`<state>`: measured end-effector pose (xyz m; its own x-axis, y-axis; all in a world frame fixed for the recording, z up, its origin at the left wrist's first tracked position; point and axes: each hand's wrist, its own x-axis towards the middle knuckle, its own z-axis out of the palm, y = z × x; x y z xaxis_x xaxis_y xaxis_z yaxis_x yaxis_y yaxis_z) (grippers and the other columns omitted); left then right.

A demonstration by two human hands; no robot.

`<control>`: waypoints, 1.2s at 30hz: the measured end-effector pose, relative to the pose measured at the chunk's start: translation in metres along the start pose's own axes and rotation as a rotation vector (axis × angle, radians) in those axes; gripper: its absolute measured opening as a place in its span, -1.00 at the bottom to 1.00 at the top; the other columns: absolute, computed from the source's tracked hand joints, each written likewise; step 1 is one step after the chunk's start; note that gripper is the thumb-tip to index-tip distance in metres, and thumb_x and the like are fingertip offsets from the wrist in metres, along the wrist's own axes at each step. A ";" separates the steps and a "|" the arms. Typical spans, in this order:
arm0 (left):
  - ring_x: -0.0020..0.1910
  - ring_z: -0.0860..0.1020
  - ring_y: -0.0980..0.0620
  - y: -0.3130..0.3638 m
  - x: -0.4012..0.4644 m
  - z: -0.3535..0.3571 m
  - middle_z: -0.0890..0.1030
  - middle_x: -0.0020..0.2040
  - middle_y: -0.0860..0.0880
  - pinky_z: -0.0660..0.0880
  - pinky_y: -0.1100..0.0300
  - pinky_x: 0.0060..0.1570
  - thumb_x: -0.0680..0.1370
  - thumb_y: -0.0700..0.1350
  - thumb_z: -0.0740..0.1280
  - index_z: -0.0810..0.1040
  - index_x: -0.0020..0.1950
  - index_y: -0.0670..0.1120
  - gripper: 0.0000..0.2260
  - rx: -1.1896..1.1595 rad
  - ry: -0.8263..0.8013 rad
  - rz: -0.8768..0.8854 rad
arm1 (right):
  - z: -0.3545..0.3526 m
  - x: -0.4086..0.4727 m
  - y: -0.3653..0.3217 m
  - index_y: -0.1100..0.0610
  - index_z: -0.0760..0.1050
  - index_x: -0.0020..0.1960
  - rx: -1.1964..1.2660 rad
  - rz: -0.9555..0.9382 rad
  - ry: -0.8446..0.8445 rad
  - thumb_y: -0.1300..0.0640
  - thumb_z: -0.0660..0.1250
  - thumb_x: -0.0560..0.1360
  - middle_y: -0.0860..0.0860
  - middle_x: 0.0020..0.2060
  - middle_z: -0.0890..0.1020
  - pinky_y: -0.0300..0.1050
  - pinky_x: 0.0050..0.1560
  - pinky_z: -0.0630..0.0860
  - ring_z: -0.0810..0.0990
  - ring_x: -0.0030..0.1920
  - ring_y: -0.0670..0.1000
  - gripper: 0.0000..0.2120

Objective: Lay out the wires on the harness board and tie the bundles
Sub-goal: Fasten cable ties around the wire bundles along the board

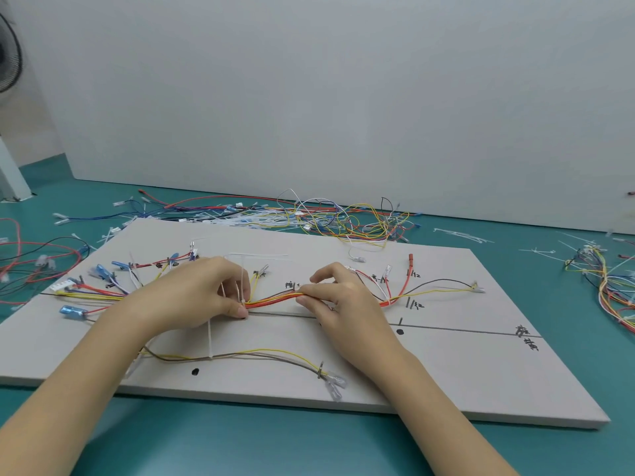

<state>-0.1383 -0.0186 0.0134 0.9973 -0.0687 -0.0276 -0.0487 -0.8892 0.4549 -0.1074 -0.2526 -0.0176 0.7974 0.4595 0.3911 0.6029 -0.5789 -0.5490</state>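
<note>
While I look down through the head camera, the harness board [446, 372] lies flat on the teal counter [275, 448], and the main wire bundle [275, 298] runs across its middle from nine o'clock toward three o'clock, just above the drawn guide line. My left hand [192, 297] is curled around the bundle at its nine o'clock end, thumb and fingers pinching the wires right where a white cable tie [243, 286] wraps them, its tail standing up between my fingers. My right hand [338, 298] pinches the same bundle a little farther toward three o'clock, fingertips closed on the red, orange and yellow strands, holding the stretch between my hands taut and slightly off the board.

Past my right hand the bundle fans out toward branches ending in small terminals near two and three o'clock. Past my left hand it spreads into blue-sleeved connectors [103, 271] at about ten o'clock. A separate yellow-and-grey pair [257, 355] lies loose toward six o'clock, with clear terminals at its end.

I judge these wires to be light, thin and floppy: they will sag and splay wherever I let go, so the hold belongs close on either side of the tie point, not out at the fragile terminals. The tie is stiff nylon and slick, so I would grip its tail firmly near the head.

Spare wires [343, 218] and loose ties lie heaped at twelve o'clock beyond the board.
</note>
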 end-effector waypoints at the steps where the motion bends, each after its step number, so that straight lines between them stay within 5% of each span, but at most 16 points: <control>1: -0.21 0.53 0.14 -0.001 0.000 0.000 0.59 -0.26 0.13 0.48 0.10 -0.13 0.41 -0.01 0.53 0.58 -0.20 0.14 -0.86 -0.001 -0.004 0.002 | 0.000 0.000 0.000 -0.02 0.67 0.06 -0.002 0.002 0.000 0.02 0.32 0.56 -0.07 0.05 0.51 -0.02 0.06 0.43 0.50 0.05 0.00 -0.83; 23: -0.26 0.53 0.15 0.004 -0.003 -0.003 0.65 -0.24 0.09 0.44 0.13 -0.18 0.51 -0.08 0.44 0.54 -0.16 0.12 -0.87 -0.059 -0.018 0.011 | 0.000 0.006 -0.009 -0.01 0.65 -0.02 -0.023 -0.005 0.088 -0.01 0.28 0.58 -0.07 0.06 0.46 -0.06 -0.17 0.44 0.48 -0.14 -0.04 -0.82; 28: -0.23 0.56 -0.18 -0.004 -0.017 -0.036 0.65 -0.29 -0.08 0.51 -0.07 -0.17 0.46 -0.19 0.47 0.60 -0.19 0.09 -0.83 -0.368 0.227 0.096 | 0.006 0.010 -0.021 -0.01 0.66 0.00 0.106 -0.029 0.143 0.01 0.30 0.57 -0.08 -0.02 0.52 0.01 -0.09 0.49 0.54 -0.11 -0.01 -0.83; 32: -0.25 0.60 0.04 0.002 -0.014 -0.027 0.67 -0.28 0.03 0.51 -0.02 -0.05 0.42 -0.14 0.52 0.61 -0.13 0.08 -0.84 -0.309 0.310 0.071 | 0.005 0.011 -0.014 0.00 0.65 0.05 0.089 0.001 0.144 0.05 0.28 0.59 -0.06 0.03 0.51 0.04 -0.04 0.49 0.55 -0.08 0.08 -0.83; 36: 0.02 0.54 0.16 -0.009 -0.017 -0.033 0.62 -0.09 0.15 0.42 0.20 0.00 0.32 0.15 0.52 0.52 0.06 0.15 -0.63 -0.166 0.260 -0.082 | -0.001 0.010 -0.008 -0.01 0.65 0.05 0.062 0.012 0.156 0.04 0.29 0.58 -0.08 0.06 0.46 0.00 -0.05 0.49 0.55 -0.11 0.04 -0.84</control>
<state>-0.1534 0.0051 0.0392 0.9794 0.1368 0.1486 0.0207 -0.7997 0.6001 -0.1038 -0.2440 -0.0084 0.8017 0.3403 0.4915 0.5946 -0.5386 -0.5969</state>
